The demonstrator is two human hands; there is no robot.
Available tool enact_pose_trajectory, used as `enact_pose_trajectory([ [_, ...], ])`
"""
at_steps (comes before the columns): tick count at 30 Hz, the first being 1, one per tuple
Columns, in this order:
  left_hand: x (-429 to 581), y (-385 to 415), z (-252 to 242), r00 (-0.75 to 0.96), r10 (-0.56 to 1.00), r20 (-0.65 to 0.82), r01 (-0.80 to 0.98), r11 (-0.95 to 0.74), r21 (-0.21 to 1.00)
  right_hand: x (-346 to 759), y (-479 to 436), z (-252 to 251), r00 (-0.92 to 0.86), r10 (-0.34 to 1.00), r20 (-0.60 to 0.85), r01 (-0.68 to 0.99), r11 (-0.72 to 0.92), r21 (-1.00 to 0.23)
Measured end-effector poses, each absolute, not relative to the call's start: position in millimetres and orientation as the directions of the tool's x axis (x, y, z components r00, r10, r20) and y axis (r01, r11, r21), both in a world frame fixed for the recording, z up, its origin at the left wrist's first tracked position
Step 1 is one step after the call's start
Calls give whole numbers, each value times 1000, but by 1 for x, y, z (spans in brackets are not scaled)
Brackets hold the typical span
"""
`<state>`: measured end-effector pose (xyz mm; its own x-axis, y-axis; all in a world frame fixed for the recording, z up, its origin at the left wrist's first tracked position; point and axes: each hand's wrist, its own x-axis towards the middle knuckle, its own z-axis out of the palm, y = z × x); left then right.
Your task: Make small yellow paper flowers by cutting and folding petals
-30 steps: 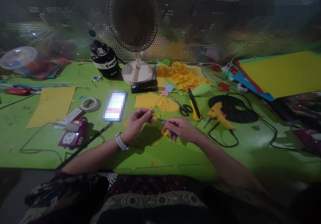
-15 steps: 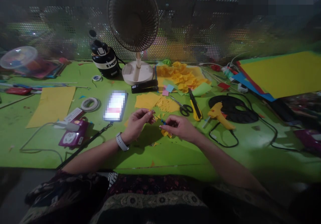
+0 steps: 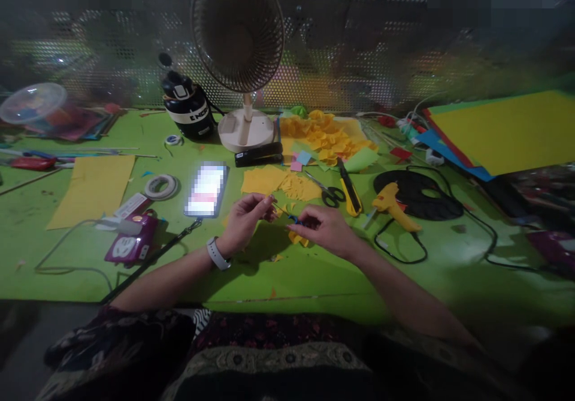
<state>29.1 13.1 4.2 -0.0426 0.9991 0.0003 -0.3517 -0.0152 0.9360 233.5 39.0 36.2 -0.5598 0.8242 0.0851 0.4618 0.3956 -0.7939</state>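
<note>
Above the front middle of the green table, my left hand (image 3: 249, 218) is closed in a pinch, with a pale watch band on its wrist. Between thumb and fingers it grips one end of a thin stick (image 3: 283, 210). My right hand (image 3: 326, 228) is closed around a small blue piece (image 3: 294, 220) at the stick's other end; the fingers hide much of it. Whether stick and blue piece are joined I cannot tell. Yellow paper scraps (image 3: 299, 238) lie below the right hand. Just beyond both hands are cut yellow paper pieces (image 3: 265, 180).
Scissors (image 3: 333, 196), a yellow cutter knife (image 3: 350, 191) and a glue gun (image 3: 395, 206) with a cable lie to the right. A phone (image 3: 205, 190), tape roll (image 3: 160, 187) and purple device (image 3: 132, 239) are left. Behind stand a fan (image 3: 245, 130) and a black bottle (image 3: 188, 113).
My right hand has turned slightly, and the blue piece shows a little further right. My left hand keeps its pinch, almost unmoved.
</note>
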Motion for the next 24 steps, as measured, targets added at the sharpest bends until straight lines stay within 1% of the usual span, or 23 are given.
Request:
enact_pose_trajectory([
  [3, 28, 14, 6, -61, 998, 2, -360, -24, 933, 235, 39, 38, -590, 801, 102, 486, 454, -747],
  [6, 26, 16, 6, -92, 996, -4, -362, -29, 932, 240, 42, 41, -608, 791, 71, 488, 443, -752],
  [8, 25, 17, 6, -80, 997, 1, -349, -29, 937, 243, 45, 44, -593, 805, 23, 457, 360, -813],
  [10, 25, 16, 6, -35, 999, 15, -312, -25, 950, 247, 49, 46, -556, 831, -21, 383, 234, -894],
  [12, 26, 14, 7, 22, 1000, 16, -257, -10, 966, 249, 51, 48, -503, 864, -34, 291, 132, -948],
  [13, 26, 13, 8, 64, 998, 8, -227, 6, 974, 250, 51, 49, -470, 882, -24, 261, 113, -959],
  [14, 27, 12, 8, 110, 994, -7, -195, 29, 980, 250, 51, 50, -435, 900, -2, 247, 117, -962],
  [16, 29, 9, 9, 228, 972, -60, -120, 89, 989, 249, 50, 52, -394, 918, 42, 274, 161, -948],
  [18, 30, 7, 9, 350, 928, -128, -43, 152, 987, 248, 48, 55, -429, 901, 63, 325, 220, -920],
  [21, 29, 6, 9, 460, 867, -191, -4, 217, 976, 247, 45, 58, -558, 829, -14, 398, 253, -882],
  [24, 27, 8, 14, 487, 854, -184, -10, 216, 976, 249, 46, 59, -636, 764, -107, 465, 268, -844],
])
